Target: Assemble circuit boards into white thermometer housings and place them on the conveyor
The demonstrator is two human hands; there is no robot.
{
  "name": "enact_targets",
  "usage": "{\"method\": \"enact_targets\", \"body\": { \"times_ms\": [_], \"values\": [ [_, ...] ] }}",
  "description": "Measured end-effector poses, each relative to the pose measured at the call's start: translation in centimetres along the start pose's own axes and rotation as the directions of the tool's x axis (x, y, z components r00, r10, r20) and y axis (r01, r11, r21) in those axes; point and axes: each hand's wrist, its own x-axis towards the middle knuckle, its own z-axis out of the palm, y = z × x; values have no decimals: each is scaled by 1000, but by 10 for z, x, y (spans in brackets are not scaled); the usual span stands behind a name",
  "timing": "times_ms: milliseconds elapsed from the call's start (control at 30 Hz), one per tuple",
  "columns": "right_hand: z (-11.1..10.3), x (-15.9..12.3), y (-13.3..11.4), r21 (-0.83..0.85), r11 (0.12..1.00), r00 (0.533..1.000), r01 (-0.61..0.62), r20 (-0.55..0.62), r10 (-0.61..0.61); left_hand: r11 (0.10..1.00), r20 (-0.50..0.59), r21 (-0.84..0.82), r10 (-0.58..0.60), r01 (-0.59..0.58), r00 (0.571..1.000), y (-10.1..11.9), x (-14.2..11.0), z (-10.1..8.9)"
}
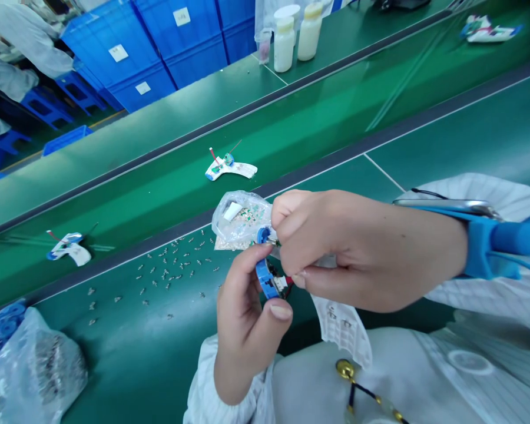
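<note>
**Left hand** [247, 335]: curled shut, thumb and fingers pinching a blue housing [267, 280] with small wires at one end.

**Right hand** [357, 247]: closed over the housing's upper end, a blue wrist strap [481, 247] behind it. Exact grip hidden.

**Touching right hand:** clear bag [241, 218] of small green boards; perforated white sheet [342, 330] hanging below.

**Relative to the conveyor belt** [291, 118]:
- On it: two white assemblies [229, 169] with red wires.
- Near side, on the bench: scattered metal parts [172, 265]; a bag of metal parts [39, 371].
- Far side: white bottles [285, 44]; blue bins [145, 47].
</note>
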Motion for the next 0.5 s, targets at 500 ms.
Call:
{"method": "enact_targets", "body": {
  "times_ms": [500],
  "values": [
    [8,-2,-2,-149,986,995,-70,65,81,892,101,451,-46,-5,994,2,-8,-2]
  ]
}}
